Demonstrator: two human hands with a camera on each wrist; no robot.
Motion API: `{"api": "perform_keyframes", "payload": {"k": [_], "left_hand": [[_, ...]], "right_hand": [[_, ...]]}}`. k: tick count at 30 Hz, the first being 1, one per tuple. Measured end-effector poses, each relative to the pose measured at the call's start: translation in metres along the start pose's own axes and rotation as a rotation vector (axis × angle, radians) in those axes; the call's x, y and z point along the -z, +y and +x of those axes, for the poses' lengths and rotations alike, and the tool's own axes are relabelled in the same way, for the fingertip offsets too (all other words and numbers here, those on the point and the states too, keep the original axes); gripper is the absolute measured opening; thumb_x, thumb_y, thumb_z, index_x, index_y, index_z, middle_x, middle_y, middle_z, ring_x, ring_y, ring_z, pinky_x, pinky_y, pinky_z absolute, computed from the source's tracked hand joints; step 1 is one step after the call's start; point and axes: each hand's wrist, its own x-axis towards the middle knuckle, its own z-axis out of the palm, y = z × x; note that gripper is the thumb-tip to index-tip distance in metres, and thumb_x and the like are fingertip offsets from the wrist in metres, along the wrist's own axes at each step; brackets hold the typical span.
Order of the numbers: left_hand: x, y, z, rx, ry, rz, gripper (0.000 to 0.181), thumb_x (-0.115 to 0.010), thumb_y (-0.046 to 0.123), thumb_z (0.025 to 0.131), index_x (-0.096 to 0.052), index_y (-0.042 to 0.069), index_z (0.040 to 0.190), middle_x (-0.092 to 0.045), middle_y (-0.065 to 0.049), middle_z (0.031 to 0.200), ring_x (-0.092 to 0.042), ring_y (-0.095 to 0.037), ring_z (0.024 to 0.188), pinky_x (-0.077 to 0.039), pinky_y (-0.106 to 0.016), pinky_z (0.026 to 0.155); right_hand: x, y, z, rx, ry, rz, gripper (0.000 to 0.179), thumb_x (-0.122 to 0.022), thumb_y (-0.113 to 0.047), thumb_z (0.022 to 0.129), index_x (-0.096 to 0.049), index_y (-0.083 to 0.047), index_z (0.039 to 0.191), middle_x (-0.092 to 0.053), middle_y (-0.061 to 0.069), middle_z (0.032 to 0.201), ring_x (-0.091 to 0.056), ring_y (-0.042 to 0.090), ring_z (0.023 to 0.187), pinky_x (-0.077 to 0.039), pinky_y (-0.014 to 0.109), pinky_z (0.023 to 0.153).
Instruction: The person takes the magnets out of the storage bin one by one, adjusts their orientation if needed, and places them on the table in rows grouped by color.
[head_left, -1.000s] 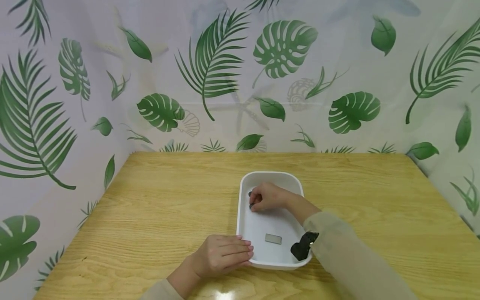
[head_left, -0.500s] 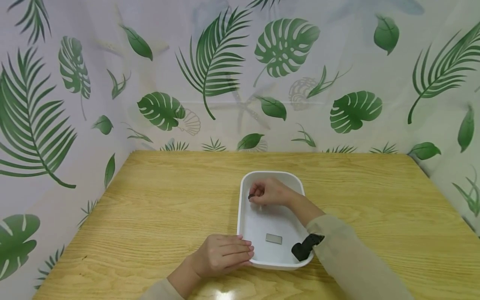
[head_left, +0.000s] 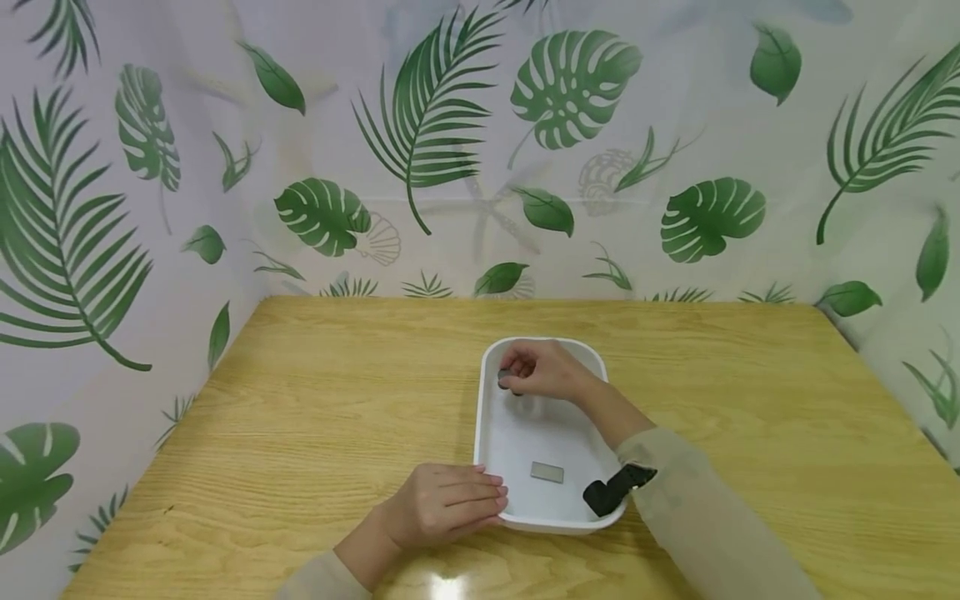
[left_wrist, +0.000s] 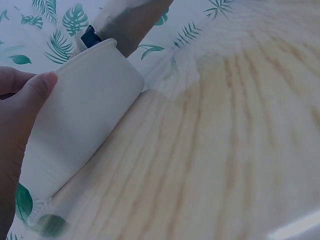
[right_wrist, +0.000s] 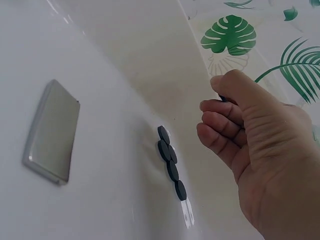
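Note:
My right hand (head_left: 551, 371) is over the far left part of a white plastic tub (head_left: 480, 433). Between thumb and index finger it pinches a small dark disc (head_left: 504, 379), of which only a sliver (right_wrist: 222, 98) shows in the right wrist view. Several similar black discs (right_wrist: 172, 171) lie in a row on the tub floor below the fingers. A flat silvery rectangular block (head_left: 547, 472) rests on the floor near the tub's front. My left hand (head_left: 442, 504) holds the front left corner, fingers over the rim and thumb (left_wrist: 42, 86) against the wall at the rim.
The tub stands on a wood-grain table (head_left: 337, 400). A leaf-print cloth (head_left: 450, 167) hangs behind and along both sides. The black wrist camera (head_left: 618, 490) on my right arm is over the tub's front right corner.
My right hand has moved a little toward the tub's far end and lifted, with a dark disc in its pinch. The left hand has stayed at the corner.

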Motion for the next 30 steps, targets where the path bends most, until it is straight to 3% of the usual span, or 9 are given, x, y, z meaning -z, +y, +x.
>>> {"api": "perform_keyframes", "payload": {"k": [6,14,22,30], "left_hand": [[-0.001,0.000,0.000,0.003,0.000,-0.008,0.015,-0.073,0.022,0.084,-0.075,0.008,0.084,-0.074,-0.004,0.085,-0.071,-0.013,0.082,-0.057,-0.026,0.082],[0.000,-0.001,-0.002,0.000,-0.006,0.000,0.015,-0.072,0.022,0.085,-0.075,0.008,0.084,-0.074,-0.004,0.085,-0.071,-0.013,0.082,-0.058,-0.026,0.080],[-0.001,0.000,-0.002,-0.002,-0.012,0.007,0.015,-0.070,0.022,0.087,-0.075,0.008,0.084,-0.074,-0.004,0.085,-0.071,-0.013,0.082,-0.058,-0.027,0.079],[-0.001,0.000,-0.002,-0.004,-0.013,0.006,0.015,-0.071,0.023,0.086,-0.075,0.008,0.084,-0.074,-0.004,0.086,-0.071,-0.013,0.082,-0.056,-0.026,0.083]], "right_hand": [[0.003,-0.001,-0.003,-0.013,0.051,0.007,0.013,-0.072,-0.005,0.080,-0.064,-0.005,0.090,-0.061,0.001,0.075,-0.055,0.014,0.068,-0.050,0.019,0.058],[0.008,-0.006,-0.001,0.053,0.088,-0.012,0.014,-0.071,-0.004,0.079,-0.064,-0.003,0.091,-0.062,0.002,0.077,-0.055,0.014,0.068,-0.050,0.020,0.058],[0.016,-0.011,0.000,-0.037,0.125,0.035,0.014,-0.072,-0.004,0.080,-0.065,-0.003,0.092,-0.061,0.004,0.078,-0.055,0.016,0.072,-0.050,0.018,0.061],[0.019,-0.016,0.001,-0.028,0.153,0.031,0.013,-0.072,-0.005,0.081,-0.065,-0.003,0.091,-0.062,0.006,0.079,-0.055,0.018,0.071,-0.050,0.018,0.060]]}}
